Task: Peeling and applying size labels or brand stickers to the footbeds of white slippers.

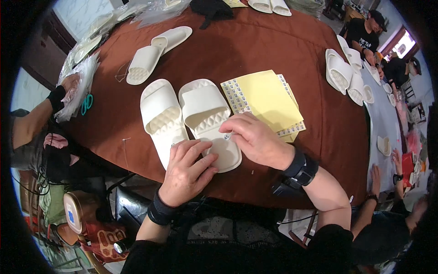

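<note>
In front of me a pair of white slippers lies side by side, toes pointing away: the left slipper [159, 107] and the right slipper [205, 102]. My left hand [189, 171] lies across their heel ends with fingers spread. A small printed sticker [226, 136] shows on the right slipper's footbed. Bent over it is my right hand [260, 141], with index finger and thumb close around the sticker's edge. Part of another small mark shows on the left slipper beside my left fingertips. Yellow sticker sheets [269, 98] lie stacked just beyond my right hand.
Another white pair [155, 52] lies at the far left of the brown cloth [283, 41]. Teal scissors [86, 104] and plastic bags [84, 80] lie near a co-worker's hand [69, 83]. More slippers [340, 71] line the right edge. Other people work at the grey table [381, 118].
</note>
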`<state>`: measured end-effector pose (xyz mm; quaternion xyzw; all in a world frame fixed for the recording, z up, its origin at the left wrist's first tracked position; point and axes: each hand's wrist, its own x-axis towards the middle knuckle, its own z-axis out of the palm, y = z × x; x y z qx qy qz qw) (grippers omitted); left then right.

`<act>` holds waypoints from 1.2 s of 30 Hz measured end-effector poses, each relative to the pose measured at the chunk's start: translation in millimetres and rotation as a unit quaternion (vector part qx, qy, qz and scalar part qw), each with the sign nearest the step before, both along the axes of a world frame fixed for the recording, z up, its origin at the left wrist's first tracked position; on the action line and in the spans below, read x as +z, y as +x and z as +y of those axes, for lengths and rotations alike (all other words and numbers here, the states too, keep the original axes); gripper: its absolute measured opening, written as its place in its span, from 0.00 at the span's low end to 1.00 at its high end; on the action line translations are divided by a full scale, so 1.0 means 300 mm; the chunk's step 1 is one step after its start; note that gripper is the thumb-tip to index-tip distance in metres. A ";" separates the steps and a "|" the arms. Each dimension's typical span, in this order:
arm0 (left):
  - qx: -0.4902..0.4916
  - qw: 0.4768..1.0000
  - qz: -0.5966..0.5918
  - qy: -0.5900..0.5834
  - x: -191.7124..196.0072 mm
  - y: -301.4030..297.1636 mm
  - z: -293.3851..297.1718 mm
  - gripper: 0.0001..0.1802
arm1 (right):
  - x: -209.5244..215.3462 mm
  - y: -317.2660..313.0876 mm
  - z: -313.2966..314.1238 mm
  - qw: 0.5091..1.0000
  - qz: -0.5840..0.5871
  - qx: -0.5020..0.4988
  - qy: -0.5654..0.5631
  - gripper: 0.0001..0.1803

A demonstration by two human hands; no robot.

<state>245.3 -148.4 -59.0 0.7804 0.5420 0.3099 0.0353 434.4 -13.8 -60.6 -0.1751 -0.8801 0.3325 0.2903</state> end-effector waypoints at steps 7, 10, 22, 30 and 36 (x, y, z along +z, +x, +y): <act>0.001 1.000 -0.002 0.011 -0.015 -0.007 0.001 0.17 | -0.034 -0.022 0.009 0.998 -0.044 0.015 0.030 0.15; 0.005 1.000 -0.001 0.008 -0.014 -0.008 -0.001 0.17 | -0.036 -0.028 0.008 0.998 -0.051 0.016 0.027 0.15; 0.006 1.000 0.003 0.017 -0.016 -0.013 -0.003 0.15 | -0.026 -0.027 -0.013 0.998 -0.008 -0.024 -0.064 0.15; 0.009 1.000 0.001 0.022 -0.019 -0.012 -0.006 0.15 | -0.026 -0.030 -0.001 0.998 -0.056 0.002 0.031 0.15; 0.010 1.000 0.002 0.022 -0.013 -0.012 -0.007 0.16 | 0.004 -0.019 -0.004 0.998 0.024 -0.033 0.040 0.13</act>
